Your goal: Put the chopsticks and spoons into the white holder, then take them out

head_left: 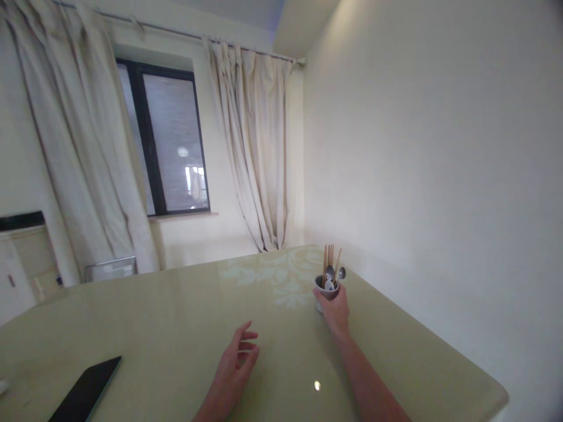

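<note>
- While viewed with 12 o'clock straight ahead over the desk (176,328), shows the cup (329,295) at about 1 o'clock, toward the far end and near the bare wall (431,164)
- Clasps the cup with the right hand (336,308), coming at it from about 5 o'clock, thumb along the near side and other fingers around the right, narrowed to the cup's width
- Stands roughly upright in the cup's long axis, mouth up, with the grip set across that axis just below the rim
- Cannot tell if the base rests on the desk, with much of the lower part behind the hand
- Bristles above the rim with chopsticks (331,256), mostly upright, one leaning toward 1 o'clock, plus metal spoons (342,273), bowls up, and a white spoon (329,285) low at the front
- Holds the left hand (237,354) well apart, fingers loosely curved around nothing, with a gap at the thumb; from those fingers, places the cup toward 2 o'clock
- Has a dark flat device (88,387) toward 9 o'clock from the left hand, lying on the desk, touching neither hand
</note>
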Demonstrator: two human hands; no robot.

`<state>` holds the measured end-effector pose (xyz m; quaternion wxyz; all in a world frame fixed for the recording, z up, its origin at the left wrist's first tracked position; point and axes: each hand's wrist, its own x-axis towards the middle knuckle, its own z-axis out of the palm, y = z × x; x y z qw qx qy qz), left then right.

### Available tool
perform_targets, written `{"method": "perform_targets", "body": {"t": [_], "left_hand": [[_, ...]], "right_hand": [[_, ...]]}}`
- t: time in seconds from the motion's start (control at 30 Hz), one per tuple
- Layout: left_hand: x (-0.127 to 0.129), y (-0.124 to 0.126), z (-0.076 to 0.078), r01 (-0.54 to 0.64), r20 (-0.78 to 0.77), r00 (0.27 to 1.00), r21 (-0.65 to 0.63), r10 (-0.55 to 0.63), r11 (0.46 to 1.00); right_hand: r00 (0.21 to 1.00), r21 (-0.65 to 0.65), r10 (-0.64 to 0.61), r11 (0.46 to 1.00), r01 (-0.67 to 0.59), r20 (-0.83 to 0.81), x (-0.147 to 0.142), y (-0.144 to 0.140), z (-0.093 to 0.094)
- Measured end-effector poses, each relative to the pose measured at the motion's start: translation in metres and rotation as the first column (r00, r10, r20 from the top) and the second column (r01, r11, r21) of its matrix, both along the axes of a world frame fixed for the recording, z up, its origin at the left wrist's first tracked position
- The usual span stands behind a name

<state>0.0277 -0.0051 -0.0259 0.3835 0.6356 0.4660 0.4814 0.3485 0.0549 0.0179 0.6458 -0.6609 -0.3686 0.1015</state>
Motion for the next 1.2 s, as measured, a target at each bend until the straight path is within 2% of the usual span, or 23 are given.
{"method": "perform_targets", "body": {"t": [0.07, 0.17, 0.23, 0.27, 0.33, 0.37, 0.4, 0.43, 0.47, 0.5, 0.53, 0.57, 0.6, 0.63, 0.67, 0.8, 1.07, 1.2], "left_hand": [[0.000, 0.000, 0.000, 0.001, -0.002, 1.000, -0.002, -0.001, 1.000], [0.001, -0.002, 0.003, 0.005, -0.027, 1.000, -0.008, -0.005, 1.000], [0.003, -0.006, 0.006, 0.007, -0.070, 0.998, 0.003, -0.007, 1.000], [0.003, -0.008, 0.008, 0.012, -0.106, 0.994, 0.023, -0.009, 1.000], [0.005, -0.012, 0.011, 0.042, -0.208, 0.978, 0.093, -0.022, 0.995], [0.006, -0.014, 0.012, 0.073, -0.270, 0.962, 0.135, -0.034, 0.988], [0.007, -0.016, 0.012, 0.112, -0.332, 0.942, 0.175, -0.049, 0.978], [0.008, -0.017, 0.012, 0.155, -0.389, 0.919, 0.209, -0.064, 0.965], [0.009, -0.018, 0.011, 0.197, -0.437, 0.896, 0.237, -0.076, 0.951], [0.010, -0.018, 0.010, 0.233, -0.477, 0.875, 0.258, -0.086, 0.938], [0.011, -0.017, 0.007, 0.262, -0.508, 0.856, 0.268, -0.095, 0.927], [0.011, -0.016, 0.004, 0.283, -0.531, 0.841, 0.272, -0.102, 0.920], [0.012, -0.014, 0.001, 0.298, -0.548, 0.830, 0.271, -0.108, 0.915], [0.012, -0.011, -0.002, 0.311, -0.561, 0.820, 0.267, -0.116, 0.912], [0.013, -0.009, -0.005, 0.322, -0.572, 0.811, 0.263, -0.122, 0.909], [0.014, -0.003, -0.010, 0.358, -0.611, 0.780, 0.260, -0.135, 0.897], [0.015, -0.013, 0.005, 0.368, -0.579, 0.800, 0.264, -0.159, 0.892], [0.015, -0.010, 0.001, 0.378, -0.575, 0.804, 0.296, -0.153, 0.877]], "right_hand": [[0.999, -0.008, -0.035, 0.999, 0.035, 0.008, -0.001, 0.001, -0.001], [0.976, 0.017, -0.210, 0.978, 0.210, 0.052, -0.010, -0.002, 0.002], [0.947, 0.104, -0.305, 0.950, 0.295, 0.103, -0.021, -0.007, 0.006], [0.943, 0.170, -0.304, 0.945, 0.280, 0.135, -0.028, -0.011, 0.007], [0.956, 0.287, -0.178, 0.952, 0.106, 0.235, -0.047, -0.020, 0.009], [0.953, 0.312, -0.046, 0.949, -0.052, 0.299, -0.058, -0.026, 0.009], [0.923, 0.268, 0.134, 0.933, -0.241, 0.361, -0.070, -0.032, 0.008], [0.851, 0.194, 0.316, 0.885, -0.424, 0.419, -0.083, -0.039, 0.006], [0.729, 0.089, 0.493, 0.797, -0.597, 0.474, -0.096, -0.045, 0.005], [0.572, -0.023, 0.634, 0.680, -0.733, 0.521, -0.107, -0.052, 0.004], [0.404, -0.130, 0.731, 0.553, -0.823, 0.549, -0.117, -0.057, 0.003], [0.273, -0.218, 0.793, 0.448, -0.867, 0.544, -0.125, -0.061, 0.002], [0.208, -0.258, 0.825, 0.387, -0.886, 0.525, -0.131, -0.064, 0.002], [0.181, -0.272, 0.845, 0.353, -0.895, 0.503, -0.135, -0.066, 0.001], [0.180, -0.272, 0.859, 0.340, -0.900, 0.479, -0.137, -0.066, 0.001], [0.224, -0.248, 0.884, 0.345, -0.905, 0.411, -0.133, -0.064, 0.002], [0.230, -0.256, 0.882, 0.354, -0.899, 0.412, -0.132, -0.068, 0.007], [0.234, -0.266, 0.878, 0.364, -0.893, 0.417, -0.131, -0.066, 0.001]]}}
